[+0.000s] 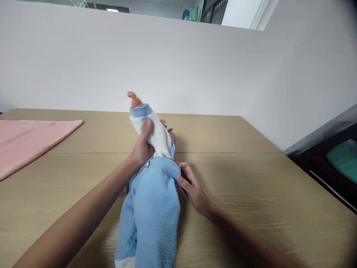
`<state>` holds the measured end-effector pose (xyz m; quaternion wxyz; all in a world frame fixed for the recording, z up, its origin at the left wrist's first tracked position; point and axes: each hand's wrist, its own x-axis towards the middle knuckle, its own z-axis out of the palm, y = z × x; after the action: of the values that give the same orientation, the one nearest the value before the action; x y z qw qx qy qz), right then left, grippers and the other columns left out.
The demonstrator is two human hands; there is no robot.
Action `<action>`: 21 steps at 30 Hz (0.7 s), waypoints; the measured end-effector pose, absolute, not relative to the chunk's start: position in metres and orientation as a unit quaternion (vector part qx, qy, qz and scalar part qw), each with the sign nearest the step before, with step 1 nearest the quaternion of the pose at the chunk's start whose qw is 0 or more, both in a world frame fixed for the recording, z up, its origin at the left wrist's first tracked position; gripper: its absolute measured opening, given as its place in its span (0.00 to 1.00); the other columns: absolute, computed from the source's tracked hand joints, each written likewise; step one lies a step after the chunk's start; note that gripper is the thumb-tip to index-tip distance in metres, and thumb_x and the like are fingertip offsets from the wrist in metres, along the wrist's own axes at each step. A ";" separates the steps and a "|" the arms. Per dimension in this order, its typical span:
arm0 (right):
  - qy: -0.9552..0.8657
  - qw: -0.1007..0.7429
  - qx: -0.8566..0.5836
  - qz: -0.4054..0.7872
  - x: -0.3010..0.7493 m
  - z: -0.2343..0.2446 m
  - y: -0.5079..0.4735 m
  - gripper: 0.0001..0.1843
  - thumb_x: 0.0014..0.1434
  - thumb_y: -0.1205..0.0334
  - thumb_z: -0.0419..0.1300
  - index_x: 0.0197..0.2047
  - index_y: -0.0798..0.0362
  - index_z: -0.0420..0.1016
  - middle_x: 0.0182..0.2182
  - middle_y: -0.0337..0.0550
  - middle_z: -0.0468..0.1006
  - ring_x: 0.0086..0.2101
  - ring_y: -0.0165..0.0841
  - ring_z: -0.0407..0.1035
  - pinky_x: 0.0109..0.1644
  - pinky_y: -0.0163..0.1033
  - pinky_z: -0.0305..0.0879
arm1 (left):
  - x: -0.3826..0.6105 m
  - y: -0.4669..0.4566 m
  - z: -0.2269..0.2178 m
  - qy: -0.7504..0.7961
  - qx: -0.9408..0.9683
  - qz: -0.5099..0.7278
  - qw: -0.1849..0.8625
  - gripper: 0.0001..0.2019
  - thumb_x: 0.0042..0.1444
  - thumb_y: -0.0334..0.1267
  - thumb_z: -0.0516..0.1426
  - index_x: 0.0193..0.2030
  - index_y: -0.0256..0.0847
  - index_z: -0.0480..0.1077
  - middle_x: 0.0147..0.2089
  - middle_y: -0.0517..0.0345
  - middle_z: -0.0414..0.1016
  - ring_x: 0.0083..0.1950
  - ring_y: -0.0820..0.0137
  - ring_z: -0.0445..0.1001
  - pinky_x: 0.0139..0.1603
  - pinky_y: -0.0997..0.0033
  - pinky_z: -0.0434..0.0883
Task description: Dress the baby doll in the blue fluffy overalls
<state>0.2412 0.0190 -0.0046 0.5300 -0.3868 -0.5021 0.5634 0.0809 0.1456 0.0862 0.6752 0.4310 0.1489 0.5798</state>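
A doll dressed in a fluffy light-blue garment (152, 208) lies on the wooden table (251, 178), running from the near edge toward the middle. Its arm in a white sleeve with a blue cuff (156, 134) is raised, and a small doll hand (134, 98) sticks out of the cuff. My left hand (142, 147) is closed around that white sleeve. My right hand (192, 190) pinches the blue garment's edge at the doll's side, fingers curled on the fabric.
A folded pink cloth (28, 139) lies at the table's far left. A white wall rises behind the table. At the right, past the table edge, a dark shelf holds a teal item (344, 158).
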 end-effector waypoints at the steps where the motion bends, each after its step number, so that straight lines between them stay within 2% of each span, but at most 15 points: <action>1: -0.494 0.526 -0.372 0.584 0.235 -0.004 0.020 0.25 0.67 0.36 0.66 0.56 0.43 0.68 0.51 0.41 0.76 0.49 0.37 0.70 0.55 0.42 0.69 | 0.077 0.147 0.085 0.123 0.419 0.612 0.659 0.26 0.61 0.66 0.64 0.42 0.41 0.78 0.42 0.53 0.81 0.47 0.58 0.84 0.59 0.53 0.81; 3: -0.492 0.514 -0.361 0.602 0.222 -0.001 0.020 0.24 0.69 0.39 0.66 0.59 0.42 0.67 0.51 0.41 0.76 0.51 0.38 0.71 0.57 0.44 0.69 | 0.069 0.152 0.082 0.090 0.403 0.657 0.630 0.26 0.64 0.66 0.61 0.41 0.41 0.78 0.42 0.53 0.80 0.47 0.58 0.83 0.61 0.52 0.80; 5: -0.526 0.514 -0.377 0.563 0.209 0.002 0.021 0.22 0.69 0.43 0.67 0.58 0.42 0.68 0.52 0.42 0.75 0.51 0.39 0.71 0.58 0.45 0.69 | 0.061 0.157 0.079 0.086 0.380 0.690 0.610 0.26 0.65 0.66 0.60 0.40 0.42 0.78 0.41 0.54 0.80 0.46 0.59 0.83 0.59 0.51 0.81; 9: -0.580 0.545 -0.435 0.421 0.189 0.015 0.032 0.15 0.66 0.50 0.70 0.51 0.45 0.74 0.46 0.41 0.71 0.45 0.37 0.68 0.55 0.45 0.67 | 0.049 0.162 0.072 0.092 0.335 0.725 0.595 0.26 0.64 0.68 0.59 0.39 0.45 0.77 0.38 0.56 0.79 0.42 0.61 0.81 0.55 0.50 0.82; 13: -0.570 0.555 -0.407 0.448 0.182 0.029 0.047 0.12 0.64 0.52 0.71 0.43 0.47 0.75 0.40 0.37 0.67 0.40 0.34 0.65 0.48 0.43 0.66 | 0.039 0.165 0.065 0.076 0.310 0.718 0.619 0.28 0.63 0.69 0.59 0.39 0.42 0.75 0.37 0.57 0.78 0.41 0.63 0.80 0.57 0.50 0.80; 16: -0.590 0.544 -0.390 0.452 0.181 0.034 0.052 0.11 0.65 0.52 0.69 0.39 0.49 0.75 0.42 0.39 0.67 0.42 0.34 0.66 0.49 0.42 0.66 | 0.034 0.168 0.062 0.072 0.299 0.722 0.620 0.29 0.64 0.69 0.58 0.39 0.40 0.74 0.36 0.58 0.77 0.40 0.66 0.79 0.59 0.52 0.79; 21: -0.605 0.532 -0.391 0.445 0.181 0.036 0.054 0.11 0.68 0.53 0.66 0.36 0.49 0.76 0.47 0.42 0.69 0.49 0.37 0.67 0.54 0.44 0.65 | 0.038 0.172 0.060 0.110 0.289 0.736 0.603 0.31 0.63 0.71 0.58 0.36 0.39 0.73 0.34 0.58 0.77 0.38 0.65 0.80 0.56 0.53 0.79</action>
<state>0.1811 0.0538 0.0358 0.5320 -0.3912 -0.6046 0.4454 0.0384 0.1715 0.0600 0.6029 0.2886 0.1102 0.7355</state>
